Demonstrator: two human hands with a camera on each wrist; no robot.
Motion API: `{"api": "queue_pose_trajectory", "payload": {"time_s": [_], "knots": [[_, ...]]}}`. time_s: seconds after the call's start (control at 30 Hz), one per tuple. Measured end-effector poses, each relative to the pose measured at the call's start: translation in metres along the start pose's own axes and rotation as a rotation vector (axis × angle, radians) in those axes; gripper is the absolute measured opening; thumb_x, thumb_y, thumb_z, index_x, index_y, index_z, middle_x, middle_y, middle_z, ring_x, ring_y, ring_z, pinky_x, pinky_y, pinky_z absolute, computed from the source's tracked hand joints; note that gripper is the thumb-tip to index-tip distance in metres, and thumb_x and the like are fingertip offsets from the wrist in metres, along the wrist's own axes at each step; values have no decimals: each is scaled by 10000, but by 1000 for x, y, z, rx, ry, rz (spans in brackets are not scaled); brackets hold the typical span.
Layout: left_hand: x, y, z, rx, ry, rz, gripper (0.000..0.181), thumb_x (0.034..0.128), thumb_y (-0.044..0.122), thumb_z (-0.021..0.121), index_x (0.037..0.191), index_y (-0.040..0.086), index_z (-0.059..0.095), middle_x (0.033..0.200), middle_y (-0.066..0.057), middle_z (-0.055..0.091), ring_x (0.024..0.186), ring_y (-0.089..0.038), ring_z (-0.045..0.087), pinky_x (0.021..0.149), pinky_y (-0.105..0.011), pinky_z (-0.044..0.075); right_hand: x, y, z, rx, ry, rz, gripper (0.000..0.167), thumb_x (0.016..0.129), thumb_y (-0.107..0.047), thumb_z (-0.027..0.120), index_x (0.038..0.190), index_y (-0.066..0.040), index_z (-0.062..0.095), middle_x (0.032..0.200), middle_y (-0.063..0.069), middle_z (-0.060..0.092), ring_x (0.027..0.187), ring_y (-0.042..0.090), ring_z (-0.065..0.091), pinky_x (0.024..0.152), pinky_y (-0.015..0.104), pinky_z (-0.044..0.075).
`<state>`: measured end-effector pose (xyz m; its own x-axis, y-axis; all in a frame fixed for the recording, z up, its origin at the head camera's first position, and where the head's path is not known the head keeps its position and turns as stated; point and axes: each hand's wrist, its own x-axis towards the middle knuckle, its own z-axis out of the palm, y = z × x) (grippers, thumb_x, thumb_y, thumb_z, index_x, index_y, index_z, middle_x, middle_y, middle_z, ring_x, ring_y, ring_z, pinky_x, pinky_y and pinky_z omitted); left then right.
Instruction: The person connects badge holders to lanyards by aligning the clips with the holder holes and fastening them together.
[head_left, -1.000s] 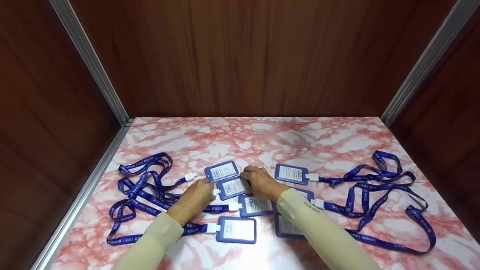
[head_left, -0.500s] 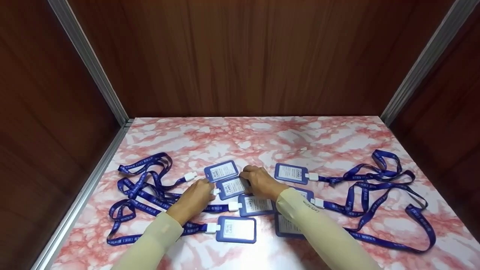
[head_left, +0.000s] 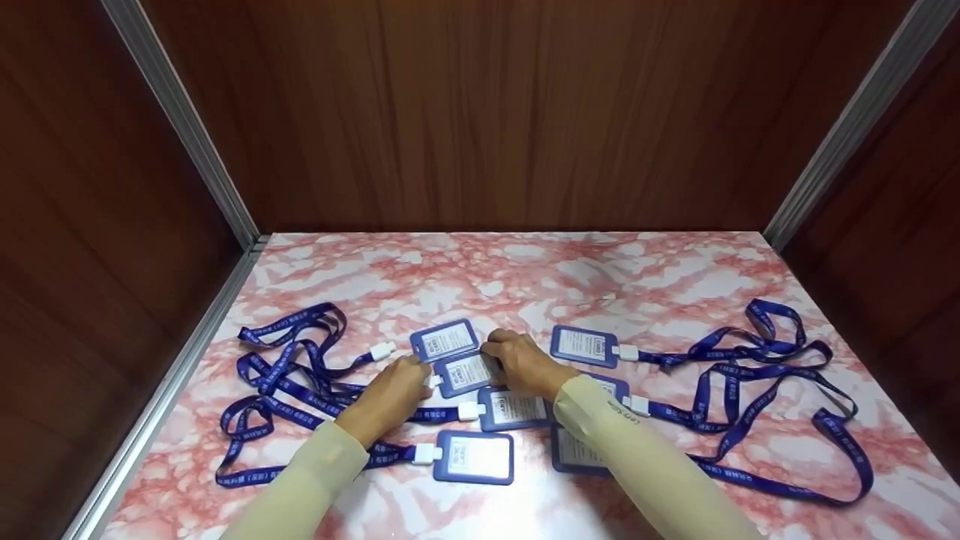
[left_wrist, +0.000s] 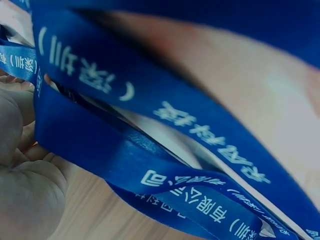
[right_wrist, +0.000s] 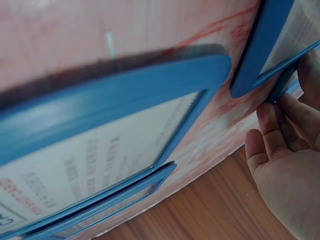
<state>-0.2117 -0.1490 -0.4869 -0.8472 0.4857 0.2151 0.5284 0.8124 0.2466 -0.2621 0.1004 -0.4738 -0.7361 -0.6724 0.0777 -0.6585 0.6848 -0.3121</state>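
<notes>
In the head view, my left hand point(head_left: 391, 394) pinches the white clip point(head_left: 433, 381) at the left end of a blue-framed badge holder point(head_left: 463, 375). My right hand point(head_left: 527, 365) grips the right end of that same holder, and its fingers cover the edge. Directly behind lies another badge holder point(head_left: 445, 341), its left end apart from a white lanyard clip point(head_left: 382, 351). Blue lanyard straps point(left_wrist: 150, 100) hide my left fingertips in the left wrist view. In the right wrist view, the fingers point(right_wrist: 272, 130) of my right hand meet a blue frame edge.
Nearer me on the left are two more badge holders point(head_left: 514, 409) with coiled lanyards point(head_left: 289, 375). Several holders point(head_left: 585, 346) lie on the right, one partly under my right sleeve, with lanyards point(head_left: 750, 390) spread rightward. Wooden panels point(head_left: 510, 112) enclose the marbled table point(head_left: 525, 277).
</notes>
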Motion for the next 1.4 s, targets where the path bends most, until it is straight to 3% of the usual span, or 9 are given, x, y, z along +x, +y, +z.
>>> {"api": "queue_pose_trajectory", "payload": {"time_s": [0.37,0.77,1.1,1.4], "knots": [[1,1,2,29,10,-7,151,853,86,799,839,19,665,845,-119,610,833,-342,642,754,-467,554,0,-1,1,-12,35,-34,367,848,-87,819,1181,1,693,1217,171,615,1136,340,596,1028,470,494],[1,0,3,24,28,8,131,855,70,792,855,7,676,840,-117,614,815,-332,647,744,-461,565,2,-3,0,-14,16,11,406,845,-78,825,1220,2,693,1249,160,614,1168,328,599,1063,444,483],[0,2,3,16,11,-27,119,869,69,780,869,-2,684,851,-127,624,833,-338,646,764,-465,568,4,-5,1,-30,30,-2,349,830,-53,820,1155,7,707,1193,169,622,1120,338,618,1029,437,512],[1,2,6,37,38,-12,136,855,68,795,851,-1,678,825,-129,628,814,-342,643,757,-475,561,3,-3,4,-15,95,-66,246,825,-52,812,1032,23,702,1102,179,618,1031,343,621,955,449,537]]}}
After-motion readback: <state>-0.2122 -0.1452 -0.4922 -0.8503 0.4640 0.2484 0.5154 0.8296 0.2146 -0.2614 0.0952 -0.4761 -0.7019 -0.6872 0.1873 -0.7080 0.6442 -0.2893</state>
